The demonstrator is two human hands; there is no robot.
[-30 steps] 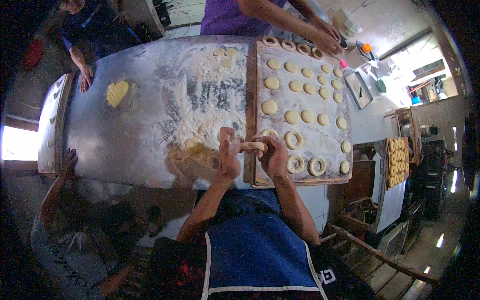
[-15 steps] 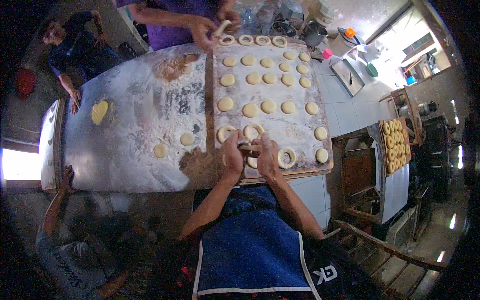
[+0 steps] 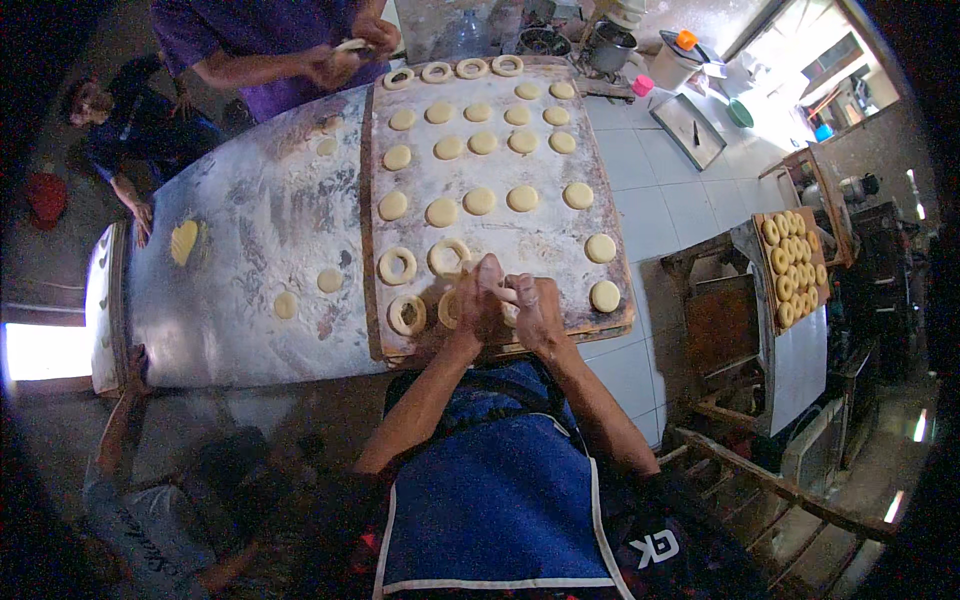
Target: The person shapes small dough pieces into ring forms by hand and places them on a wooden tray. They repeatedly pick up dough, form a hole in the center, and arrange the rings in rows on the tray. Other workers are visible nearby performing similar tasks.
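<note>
- Worktop point(image 3: 230, 265), with the floured board point(image 3: 548, 235) to its right
- My left hand point(image 3: 477, 305) and right hand point(image 3: 541, 312) share the grip, holding the dough piece point(image 3: 508, 295)
- It's between them, over the board's near side; likely light, soft, tearable: I'd pinch its band gently

On board point(image 3: 545, 262): nineteen dough discs point(image 3: 480, 201), four rings point(image 3: 437, 80) (far row only).

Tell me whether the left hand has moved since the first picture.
Yes, rightward: the left hand has crossed the left edge of the wooden board.
</note>
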